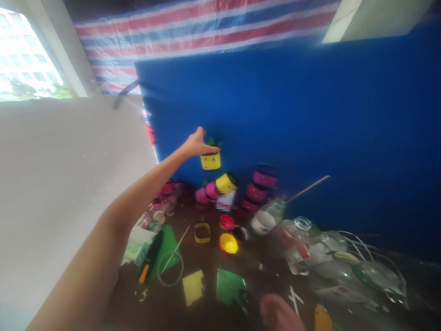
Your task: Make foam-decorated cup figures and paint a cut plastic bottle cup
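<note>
My left hand [201,143] reaches far forward before the blue board, its fingers closed on a small yellow pot [211,161] with a drawn face and green leaves on top. Below it, a yellow cup [226,183] lies tilted against pink cups [206,193]. At the bottom edge my right hand [280,312] shows only as a blurred patch, and its fingers cannot be made out. Near it lie a green sheet [230,286] and a yellow piece [193,287]. A yellow square pot [202,232] stands on the dark table.
Stacked magenta cups [257,191] lean by the blue board [292,115]. Plastic bottles [372,276] crowd the right side. A white tub [263,222], a dish of yellow paint [228,243], a clear ring [171,269] and an orange-and-black cutter [150,257] are on the table.
</note>
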Demonstrator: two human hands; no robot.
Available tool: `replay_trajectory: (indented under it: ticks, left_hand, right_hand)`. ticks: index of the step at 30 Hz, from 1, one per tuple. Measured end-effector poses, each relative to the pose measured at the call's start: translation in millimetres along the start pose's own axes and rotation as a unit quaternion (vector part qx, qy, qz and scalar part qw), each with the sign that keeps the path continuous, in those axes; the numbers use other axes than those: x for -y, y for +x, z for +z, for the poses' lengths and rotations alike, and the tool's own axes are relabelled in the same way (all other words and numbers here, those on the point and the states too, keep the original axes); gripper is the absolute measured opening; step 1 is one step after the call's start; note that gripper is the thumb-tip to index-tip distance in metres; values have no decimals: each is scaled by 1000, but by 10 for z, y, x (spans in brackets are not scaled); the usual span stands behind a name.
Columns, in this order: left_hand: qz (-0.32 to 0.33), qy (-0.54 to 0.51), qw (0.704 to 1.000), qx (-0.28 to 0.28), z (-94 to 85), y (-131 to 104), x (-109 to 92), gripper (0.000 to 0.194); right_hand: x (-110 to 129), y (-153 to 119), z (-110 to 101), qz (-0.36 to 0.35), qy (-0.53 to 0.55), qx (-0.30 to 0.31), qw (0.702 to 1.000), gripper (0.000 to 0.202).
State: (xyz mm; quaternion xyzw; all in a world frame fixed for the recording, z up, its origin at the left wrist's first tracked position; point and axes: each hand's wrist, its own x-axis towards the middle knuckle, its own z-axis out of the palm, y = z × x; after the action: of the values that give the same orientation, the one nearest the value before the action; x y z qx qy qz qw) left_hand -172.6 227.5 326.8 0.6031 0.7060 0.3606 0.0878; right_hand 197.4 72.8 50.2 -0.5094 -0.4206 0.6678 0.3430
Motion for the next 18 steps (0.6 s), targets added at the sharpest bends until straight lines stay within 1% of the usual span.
replay_trajectory:
  ticks: [2,5,6,7,10,12,14,16,18]
  left_hand:
    - [-3,-4,1000,-2,-42,-101,50,76]
    - [-7,2,1000,-1,-109,-351,131,78]
    - [-9,6,1000,-3,-127,-463,164,79]
    - [-10,8,1000,-2,-139,-586,203,79]
    - [-20,14,1000,-9,-132,-989,351,75]
    - [-37,23,999,-13,-80,-1246,473,72]
    - [-57,31,998,-12,16,-1469,608,70]
    - [-55,36,998,-7,152,-1647,752,66]
    - [-63,56,996,10,317,-1781,896,62]
  right_hand:
    - [147,114,54,-25,5,-6,1000,21]
    - [409,401,265,-69,15,-8,997,30]
    - [497,527,356,-84,32,-6,996,33]
    - [580,663,450,-105,61,-27,992,34]
    - [791,1095,718,-133,87,-36,987,38]
    - [897,1361,877,-148,103,-39,983,37]
    - [972,1573,1025,-157,110,-38,981,31]
    - [1014,1712,1156,-169,108,-33,979,26]
    - [1022,1781,1256,-185,102,-28,977,27]
